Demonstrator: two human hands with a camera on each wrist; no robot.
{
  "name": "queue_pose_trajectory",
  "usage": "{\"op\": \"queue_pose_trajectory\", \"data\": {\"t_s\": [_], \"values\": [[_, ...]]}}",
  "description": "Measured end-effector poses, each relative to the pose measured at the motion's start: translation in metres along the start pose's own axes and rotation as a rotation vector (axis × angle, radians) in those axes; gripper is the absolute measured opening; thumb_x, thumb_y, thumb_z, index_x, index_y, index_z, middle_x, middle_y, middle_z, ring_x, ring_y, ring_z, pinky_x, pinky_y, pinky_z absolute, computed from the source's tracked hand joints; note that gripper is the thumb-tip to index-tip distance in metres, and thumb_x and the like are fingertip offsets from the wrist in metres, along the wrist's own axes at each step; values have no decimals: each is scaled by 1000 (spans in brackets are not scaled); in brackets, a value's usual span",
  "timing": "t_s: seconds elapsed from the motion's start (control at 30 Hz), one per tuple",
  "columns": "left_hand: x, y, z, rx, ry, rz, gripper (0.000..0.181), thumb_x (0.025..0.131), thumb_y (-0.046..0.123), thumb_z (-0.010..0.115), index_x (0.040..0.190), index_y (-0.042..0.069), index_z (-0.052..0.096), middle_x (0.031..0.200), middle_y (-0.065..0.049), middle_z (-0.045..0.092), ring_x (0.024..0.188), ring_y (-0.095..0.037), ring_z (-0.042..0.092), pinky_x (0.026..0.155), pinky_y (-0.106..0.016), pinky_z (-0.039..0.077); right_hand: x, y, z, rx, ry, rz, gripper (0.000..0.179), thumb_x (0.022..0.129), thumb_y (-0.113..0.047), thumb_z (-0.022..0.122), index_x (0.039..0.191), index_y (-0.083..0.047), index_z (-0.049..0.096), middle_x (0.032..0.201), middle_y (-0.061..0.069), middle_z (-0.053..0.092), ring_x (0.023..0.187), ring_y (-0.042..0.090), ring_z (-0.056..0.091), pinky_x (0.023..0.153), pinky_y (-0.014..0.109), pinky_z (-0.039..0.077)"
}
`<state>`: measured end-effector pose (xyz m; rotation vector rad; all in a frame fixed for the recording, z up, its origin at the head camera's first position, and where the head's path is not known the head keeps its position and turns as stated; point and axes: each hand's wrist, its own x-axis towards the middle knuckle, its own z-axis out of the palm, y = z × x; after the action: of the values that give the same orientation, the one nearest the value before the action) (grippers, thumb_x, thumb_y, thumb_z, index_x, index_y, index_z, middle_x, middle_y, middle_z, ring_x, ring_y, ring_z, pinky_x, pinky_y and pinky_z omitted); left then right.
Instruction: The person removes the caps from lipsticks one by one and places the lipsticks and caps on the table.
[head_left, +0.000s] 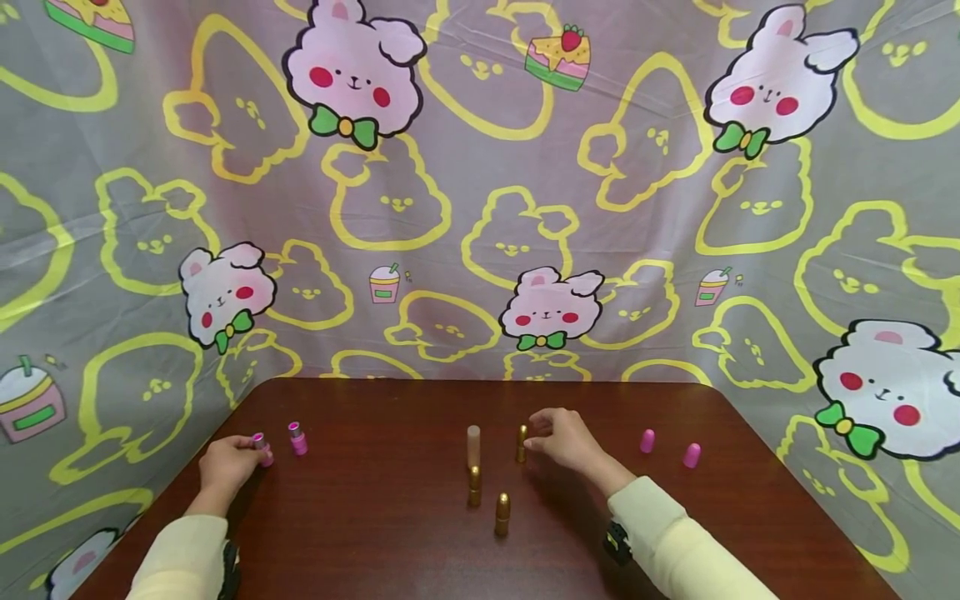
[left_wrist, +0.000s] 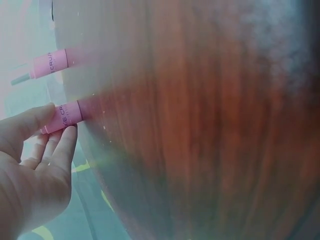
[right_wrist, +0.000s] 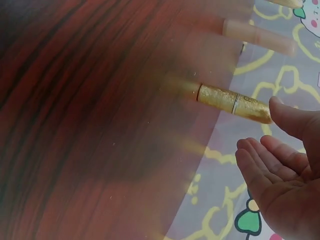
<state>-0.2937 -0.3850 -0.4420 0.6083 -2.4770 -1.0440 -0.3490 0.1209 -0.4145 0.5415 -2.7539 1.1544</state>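
Observation:
At the table's left, my left hand [head_left: 227,468] pinches a pink lipstick tube [left_wrist: 65,116] between thumb and fingers; it stands upright on the table. Beside it is a second pink lipstick tube [head_left: 298,440], uncapped, with a silver collar. My right hand [head_left: 567,440] is next to an upright gold bullet-shaped lipstick [right_wrist: 232,103]. In the right wrist view the thumb reaches the gold tube's top end, while the other fingers stay apart from it. Whether the thumb touches it I cannot tell.
Two more gold lipsticks stand nearer me, one at centre [head_left: 475,487] and another gold lipstick [head_left: 502,515] closer. Behind them is a beige translucent tube [head_left: 473,447]. Two pink caps [head_left: 692,455] stand on the right. A patterned curtain [head_left: 480,208] hangs behind the brown table [head_left: 360,517].

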Motion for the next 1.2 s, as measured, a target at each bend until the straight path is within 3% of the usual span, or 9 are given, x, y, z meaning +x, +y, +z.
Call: {"op": "queue_pose_trajectory", "data": {"t_s": [0.33,0.73,1.0,1.2], "values": [[3,-2,3,8,1,-4,31,79,13,75,93,-13,67,93,-28,66,93,-47,52,81,-54,39,5,-4,9,-21,-54,-15,26,79,-3,79,102,4,70,87,5,68,82,21,65,72,38,55],[2,-1,2,16,-5,9,29,77,13,76,91,-11,68,93,-28,67,93,-48,52,80,-53,39,7,-5,11,-33,-50,-67,14,80,0,76,93,2,70,79,3,67,72,15,62,64,32,53],[2,-1,2,17,-12,15,31,78,13,75,93,-13,66,97,-30,65,92,-47,52,79,-53,40,6,-5,11,-26,-48,-47,10,82,1,75,91,0,70,76,1,66,69,13,60,60,30,52],[2,-1,0,24,-29,29,32,79,13,74,94,-13,65,93,-29,66,93,-47,54,79,-54,41,4,-5,10,-46,-50,-75,14,82,-1,75,95,1,71,80,2,67,73,14,62,61,31,53]]}}
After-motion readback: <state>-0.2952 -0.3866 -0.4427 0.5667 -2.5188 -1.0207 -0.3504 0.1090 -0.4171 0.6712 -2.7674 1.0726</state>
